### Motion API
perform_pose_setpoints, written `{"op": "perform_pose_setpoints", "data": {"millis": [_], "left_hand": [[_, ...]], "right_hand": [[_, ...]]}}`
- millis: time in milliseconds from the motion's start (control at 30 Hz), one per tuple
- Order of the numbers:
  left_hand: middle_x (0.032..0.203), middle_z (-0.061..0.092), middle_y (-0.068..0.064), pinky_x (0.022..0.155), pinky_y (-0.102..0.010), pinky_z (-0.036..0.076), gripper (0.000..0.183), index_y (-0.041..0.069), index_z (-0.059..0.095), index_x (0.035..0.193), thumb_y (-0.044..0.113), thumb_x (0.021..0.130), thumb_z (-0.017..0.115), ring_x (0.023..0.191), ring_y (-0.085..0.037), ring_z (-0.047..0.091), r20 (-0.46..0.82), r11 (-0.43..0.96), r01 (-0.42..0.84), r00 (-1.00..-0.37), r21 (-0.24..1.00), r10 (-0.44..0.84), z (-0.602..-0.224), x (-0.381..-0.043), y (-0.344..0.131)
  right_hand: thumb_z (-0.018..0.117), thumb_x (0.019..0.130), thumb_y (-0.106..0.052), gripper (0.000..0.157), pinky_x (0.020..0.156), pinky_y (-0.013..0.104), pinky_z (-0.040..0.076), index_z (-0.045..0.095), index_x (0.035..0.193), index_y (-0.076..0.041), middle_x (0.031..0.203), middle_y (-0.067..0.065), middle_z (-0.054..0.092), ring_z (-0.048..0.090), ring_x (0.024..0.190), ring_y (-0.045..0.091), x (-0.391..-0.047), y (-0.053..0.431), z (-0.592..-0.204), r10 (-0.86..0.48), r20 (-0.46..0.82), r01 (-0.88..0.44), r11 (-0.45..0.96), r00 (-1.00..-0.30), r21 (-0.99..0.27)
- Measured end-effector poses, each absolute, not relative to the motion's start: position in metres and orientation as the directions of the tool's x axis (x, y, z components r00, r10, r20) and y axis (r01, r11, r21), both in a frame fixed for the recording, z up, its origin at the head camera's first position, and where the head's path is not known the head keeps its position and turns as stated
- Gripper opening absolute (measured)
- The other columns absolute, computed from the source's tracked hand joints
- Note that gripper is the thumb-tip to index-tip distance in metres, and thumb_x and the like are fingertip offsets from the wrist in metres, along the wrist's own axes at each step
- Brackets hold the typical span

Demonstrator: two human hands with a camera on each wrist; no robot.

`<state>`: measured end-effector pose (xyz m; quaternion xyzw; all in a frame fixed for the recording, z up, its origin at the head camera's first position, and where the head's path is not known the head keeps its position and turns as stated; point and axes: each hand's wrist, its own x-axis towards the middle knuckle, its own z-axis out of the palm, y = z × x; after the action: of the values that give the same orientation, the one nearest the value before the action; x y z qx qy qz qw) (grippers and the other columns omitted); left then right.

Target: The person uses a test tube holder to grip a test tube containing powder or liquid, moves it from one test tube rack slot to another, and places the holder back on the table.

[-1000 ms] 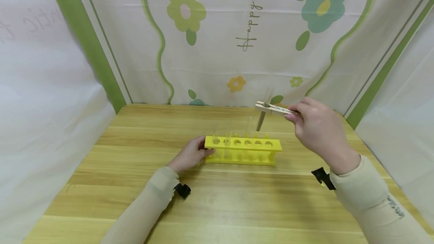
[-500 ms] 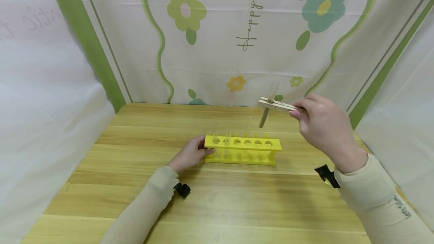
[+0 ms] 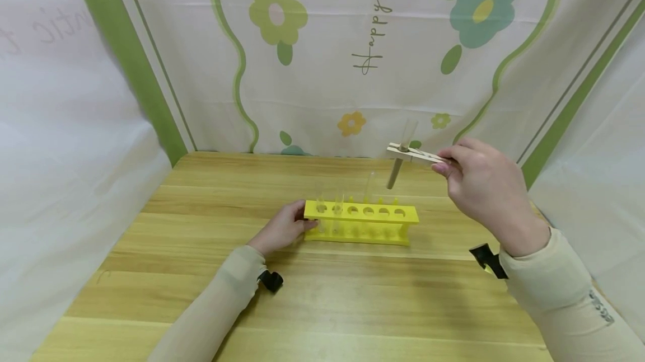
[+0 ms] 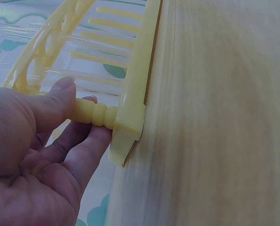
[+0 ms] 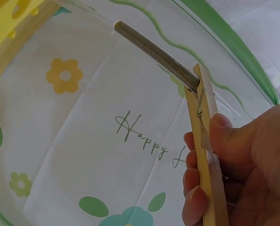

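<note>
A yellow test tube rack (image 3: pixel 360 220) stands on the wooden table (image 3: pixel 322 300), with clear tubes (image 3: pixel 338 205) upright in some of its holes. My left hand (image 3: pixel 282 229) grips the rack's left end post (image 4: pixel 93 113) between thumb and fingers. My right hand (image 3: pixel 481 186) pinches a wooden clamp (image 3: pixel 414 155) in the air above and to the right of the rack. The clamp (image 5: pixel 204 141) grips a glass test tube (image 3: pixel 398 165) filled with a dark brown substance (image 5: pixel 151 54); the tube hangs tilted, its lower end over the table behind the rack.
A white cloth backdrop (image 3: pixel 353 54) with green stripes and flowers closes in the table on three sides. Bare wood lies in front of the rack and to its left.
My right hand has lifted the clamp and tube slightly up and to the right. The left hand and rack have stayed put.
</note>
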<state>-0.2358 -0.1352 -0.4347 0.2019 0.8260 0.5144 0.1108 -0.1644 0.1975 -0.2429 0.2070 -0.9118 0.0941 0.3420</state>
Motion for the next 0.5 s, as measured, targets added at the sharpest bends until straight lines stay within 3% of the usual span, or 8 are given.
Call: {"op": "perform_pose_setpoints", "data": {"millis": [500], "left_hand": [[0.110, 0.060, 0.009, 0.077, -0.030, 0.049, 0.031, 0.028, 0.053, 0.120, 0.021, 0.090, 0.060, 0.097, -0.010, 0.058, 0.024, 0.387, 0.221, -0.891, 0.895, 0.453, -0.4346, -0.2359, -0.1347]], "right_hand": [[0.073, 0.079, -0.013, 0.009, 0.044, 0.033, 0.037, 0.069, 0.083, -0.007, 0.072, 0.000, 0.052, 0.045, 0.056, 0.014, -0.1659, 0.1973, -0.2489, -0.323, 0.648, -0.445, 0.895, -0.690, -0.028]]}}
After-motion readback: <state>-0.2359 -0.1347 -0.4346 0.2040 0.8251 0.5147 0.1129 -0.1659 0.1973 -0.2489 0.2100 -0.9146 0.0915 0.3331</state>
